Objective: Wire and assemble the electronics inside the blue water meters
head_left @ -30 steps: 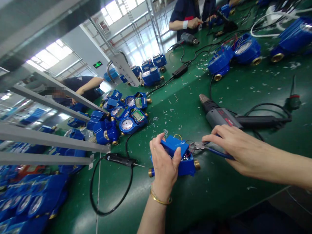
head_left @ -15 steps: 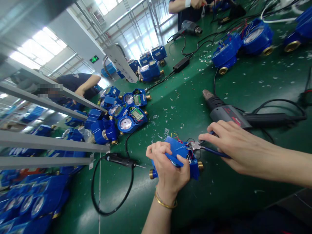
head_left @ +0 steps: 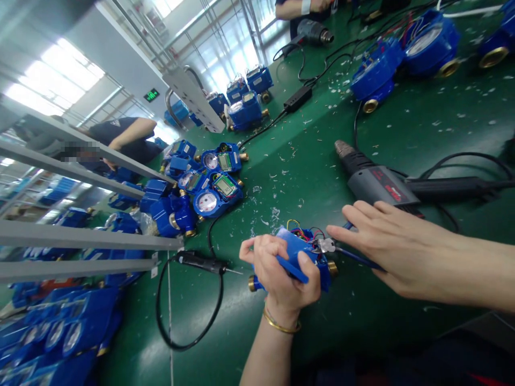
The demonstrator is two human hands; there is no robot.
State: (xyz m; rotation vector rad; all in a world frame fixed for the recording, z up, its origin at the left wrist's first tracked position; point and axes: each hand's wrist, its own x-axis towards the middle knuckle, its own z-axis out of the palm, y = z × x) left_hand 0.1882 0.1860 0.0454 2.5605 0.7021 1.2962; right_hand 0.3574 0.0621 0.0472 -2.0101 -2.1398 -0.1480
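Along the near edge of the green counter (head_left: pixel 306 161), item one: a blue water meter (head_left: pixel 324 276) with brass end fittings (head_left: pixel 332 268), its housing open and a bundle of thin coloured wires (head_left: pixel 303 233) showing at the top. Left hand (head_left: pixel 277 271): fingers curled over the meter's blue cover (head_left: pixel 293 252), thumb pressed down on it, gold bangle (head_left: pixel 281 324) at the wrist. This grip appears to fold the cover aside and keep the wires exposed. Right hand (head_left: pixel 396 249): fingers lightly curled, index stretched forward along a pair of blue-handled pliers (head_left: pixel 358 258), their steel tips at the wires; whether they pinch one cannot be told.

Within reach, a corded grey electric drill (head_left: pixel 376 182) lies just beyond the right hand, and a corded black needle-tipped tool (head_left: pixel 201 262) lies beside the left, its cable (head_left: pixel 189 332) looped on the counter. Pale plastic clippings (head_left: pixel 276 214) are scattered about. Farther off: a group of blue meters with digital displays (head_left: pixel 217 195), more meters massed at lower left (head_left: pixel 60 332) past grey metal rails (head_left: pixel 80 236), and a co-worker's bare arm (head_left: pixel 129 134) beyond those rails.
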